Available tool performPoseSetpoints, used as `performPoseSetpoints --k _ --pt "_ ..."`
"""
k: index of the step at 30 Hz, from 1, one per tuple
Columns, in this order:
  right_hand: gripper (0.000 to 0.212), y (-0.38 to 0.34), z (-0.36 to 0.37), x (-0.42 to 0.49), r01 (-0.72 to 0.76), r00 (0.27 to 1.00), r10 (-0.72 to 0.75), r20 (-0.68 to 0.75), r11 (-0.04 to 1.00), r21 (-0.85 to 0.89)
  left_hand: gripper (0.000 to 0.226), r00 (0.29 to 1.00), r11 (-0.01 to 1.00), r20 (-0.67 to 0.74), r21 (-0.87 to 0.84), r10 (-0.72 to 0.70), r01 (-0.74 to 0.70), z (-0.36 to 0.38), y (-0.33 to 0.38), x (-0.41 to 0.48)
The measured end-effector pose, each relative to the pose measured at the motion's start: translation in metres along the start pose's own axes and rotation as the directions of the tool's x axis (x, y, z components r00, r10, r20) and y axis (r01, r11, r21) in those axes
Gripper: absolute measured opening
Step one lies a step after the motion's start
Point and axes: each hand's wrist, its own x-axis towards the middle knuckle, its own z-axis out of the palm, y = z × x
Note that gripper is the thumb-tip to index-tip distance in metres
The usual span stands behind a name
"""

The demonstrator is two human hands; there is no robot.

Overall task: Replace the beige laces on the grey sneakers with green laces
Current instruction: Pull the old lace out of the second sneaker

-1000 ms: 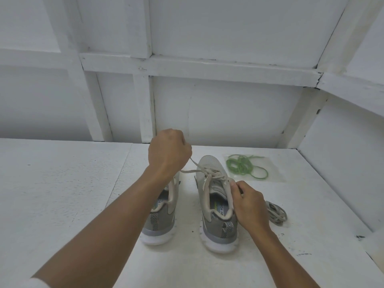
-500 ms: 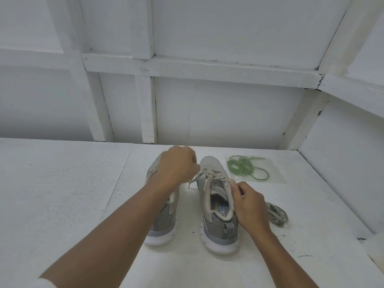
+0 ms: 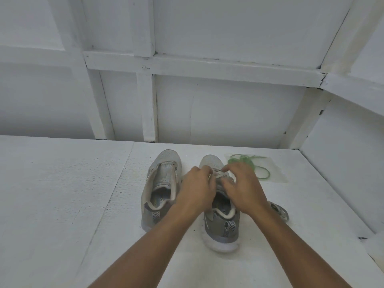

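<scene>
Two grey sneakers stand side by side on the white table [image 3: 62,204], toes pointing away from me. The left sneaker [image 3: 162,183] shows no lace in its eyelets. Both hands are over the lacing of the right sneaker [image 3: 221,227]. My left hand [image 3: 195,190] pinches the beige lace [image 3: 217,173] from the left, fingers curled. From the right, my right hand [image 3: 244,188] pinches the same lace near the toe end. The green laces [image 3: 248,164] lie in a loose coil at the back right, beyond my right hand.
The green coil rests on a clear plastic bag [image 3: 276,173]. A bundled beige lace [image 3: 280,213] lies just right of the right sneaker. White panelled walls close the table at the back and on the right.
My left hand came down from its raised pull on the lace to the right sneaker's eyelets. My right hand moved forward from the sneaker's collar to the lacing.
</scene>
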Motion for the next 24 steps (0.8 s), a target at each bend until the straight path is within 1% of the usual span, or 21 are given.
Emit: performPoseSetpoints --k 2,5,8,10,12,14,16,18,20,22,24 --pt "0.014 -0.001 0.003 0.01 0.08 0.995 -0.076 0.068 0.995 -0.057 0.029 0.999 0.998 -0.033 -0.058 -0.019 0.018 0.009 -0.004 -0.001" --pt "0.011 0.0 0.008 0.022 0.119 0.982 -0.099 0.158 0.985 -0.121 0.03 0.997 0.985 -0.061 -0.165 -0.056 0.045 0.019 -0.009 -0.004" --pt "0.008 -0.002 0.01 0.025 0.165 0.969 -0.139 0.203 0.979 -0.119 0.031 0.991 0.972 -0.101 -0.225 -0.088 0.064 0.026 -0.015 -0.006" --pt "0.009 -0.003 0.007 0.026 0.165 0.975 -0.135 0.177 0.972 -0.167 0.034 0.987 0.96 -0.107 -0.266 -0.116 0.084 0.029 -0.016 -0.007" --pt "0.01 -0.002 -0.003 0.03 0.123 0.991 -0.106 0.086 0.968 -0.221 0.033 0.985 0.951 -0.11 -0.292 -0.136 0.099 0.03 -0.015 -0.008" --pt "0.011 0.003 -0.016 0.037 0.022 1.0 -0.023 0.002 0.969 -0.247 0.032 0.983 0.947 -0.111 -0.304 -0.144 0.104 0.031 -0.013 -0.008" --pt "0.012 0.008 -0.025 0.042 -0.067 0.998 0.066 -0.012 0.963 -0.262 0.031 0.983 0.948 -0.104 -0.298 -0.153 0.116 0.029 -0.011 -0.01" --pt "0.013 0.009 -0.027 0.043 -0.078 0.996 0.084 0.016 0.965 -0.251 0.031 0.981 0.947 -0.106 -0.296 -0.16 0.122 0.028 -0.01 -0.01" --pt "0.023 0.005 -0.024 0.04 -0.045 0.996 0.057 0.064 0.981 -0.187 0.031 0.98 0.943 -0.11 -0.308 -0.166 0.125 0.029 -0.01 -0.009" --pt "0.033 -0.001 -0.017 0.037 0.013 0.993 0.002 0.117 0.992 -0.125 0.031 0.979 0.939 -0.114 -0.32 -0.167 0.123 0.03 -0.011 -0.01" --pt "0.029 -0.007 -0.009 0.034 0.105 0.984 -0.087 0.153 0.988 -0.112 0.032 0.978 0.936 -0.117 -0.328 -0.171 0.124 0.031 -0.011 -0.01"
